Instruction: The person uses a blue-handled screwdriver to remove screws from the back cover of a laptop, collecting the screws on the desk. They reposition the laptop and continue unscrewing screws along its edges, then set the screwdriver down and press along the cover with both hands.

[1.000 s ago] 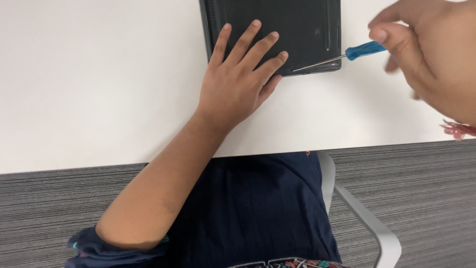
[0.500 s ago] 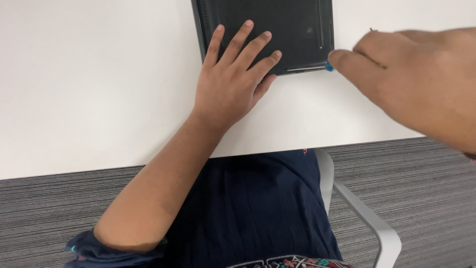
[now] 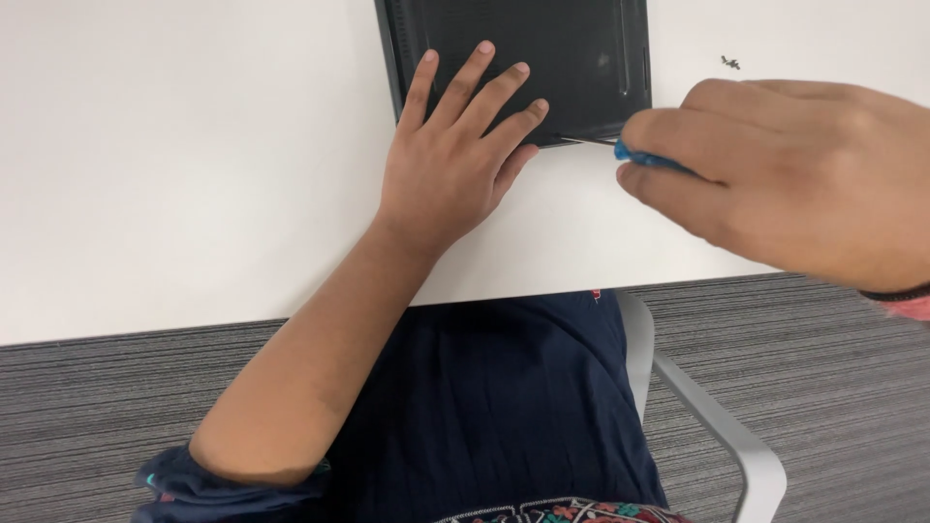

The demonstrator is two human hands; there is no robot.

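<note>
Surface: a plain white table (image 3: 194, 174) fills the upper part of the view, its near edge running slightly uphill from left to right. Below the edge lies grey ribbed carpet (image 3: 833, 387). A grey chair frame (image 3: 717, 426) shows at lower right, beside the person's dark blue garment (image 3: 504, 407).

Item under work: a flat black device (image 3: 542, 48), seemingly the underside of a laptop, lies on the table at top centre, cut off by the upper border. Its near edge runs roughly parallel to the table edge; its near right corner is in view.

Tool: a small screwdriver (image 3: 620, 150) with a blue handle and thin metal shaft lies almost level, just above the table. Its long axis runs left to right, with the tip pointing left and meeting the near edge of the device, just beside the left little finger.

Left hand (image 3: 455, 165): laid flat, palm down, fingers spread wide and pointing away from the person, fingertips on the black device and the heel of the palm on the table. It holds nothing.

Right hand (image 3: 775, 174): closed around the blue handle, so that only a short part of the handle shows. A dark and pink band (image 3: 901, 298) sits at the wrist.

Other: a few small dark screws (image 3: 729, 63) lie on the table to the right of the device, well apart from it.
</note>
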